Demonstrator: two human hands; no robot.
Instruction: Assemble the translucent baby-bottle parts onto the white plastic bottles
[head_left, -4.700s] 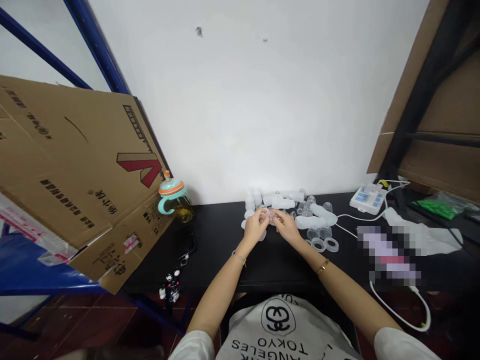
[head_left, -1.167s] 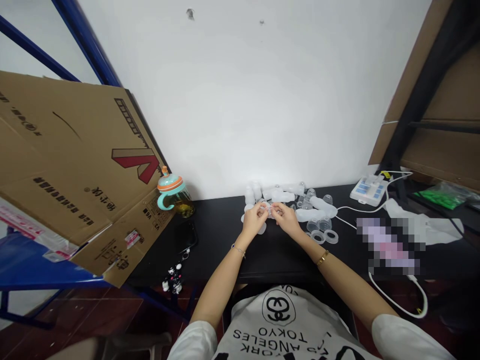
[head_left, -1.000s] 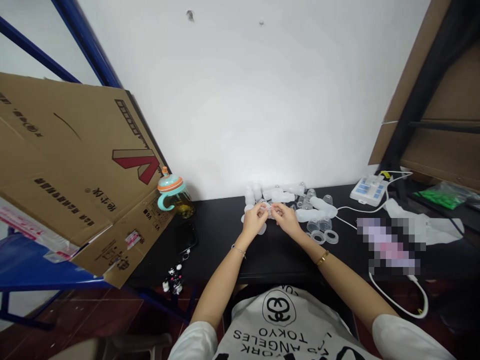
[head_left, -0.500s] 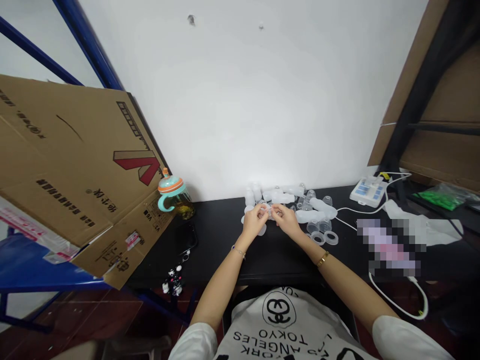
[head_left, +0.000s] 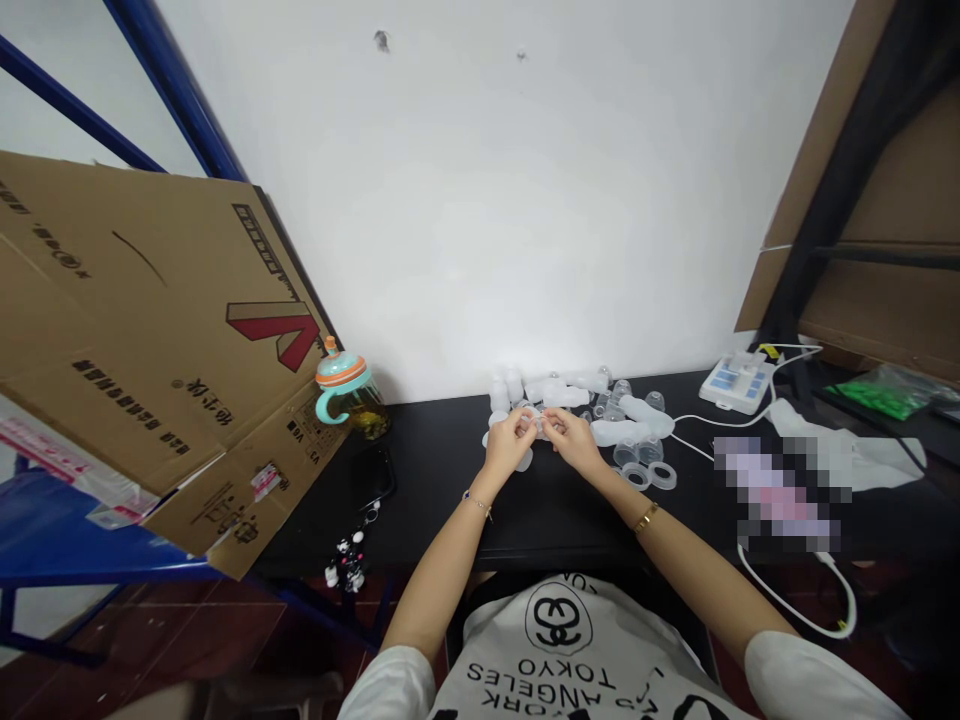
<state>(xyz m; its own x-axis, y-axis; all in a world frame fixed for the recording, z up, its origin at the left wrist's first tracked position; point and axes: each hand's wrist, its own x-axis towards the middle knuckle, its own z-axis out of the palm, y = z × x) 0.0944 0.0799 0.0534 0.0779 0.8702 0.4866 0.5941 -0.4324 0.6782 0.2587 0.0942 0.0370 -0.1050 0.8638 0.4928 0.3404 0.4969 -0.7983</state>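
My left hand (head_left: 511, 442) and my right hand (head_left: 568, 438) meet over the middle of the black table, fingertips pinched close together. Between them is a small, whitish clear piece, too small and too covered by fingers to name. Around and behind both hands lie several translucent plastic parts. Milky white bottles (head_left: 566, 396) are grouped toward the wall. Right of my right hand are clear nipple-shaped pieces (head_left: 621, 392) and a long milky piece (head_left: 622, 432). Two clear rings (head_left: 661, 475) lie flat in front of them. A round translucent disc (head_left: 524, 461) sits just under my left hand.
A teapot-like jug (head_left: 365, 405) with a turquoise lid and a black phone (head_left: 373, 478) with a charm stand left, near a big cardboard box (head_left: 150, 330). A white device (head_left: 736, 383), its cable, a green-filled bag (head_left: 874, 393) and a blurred-out object (head_left: 776, 490) are on the right.
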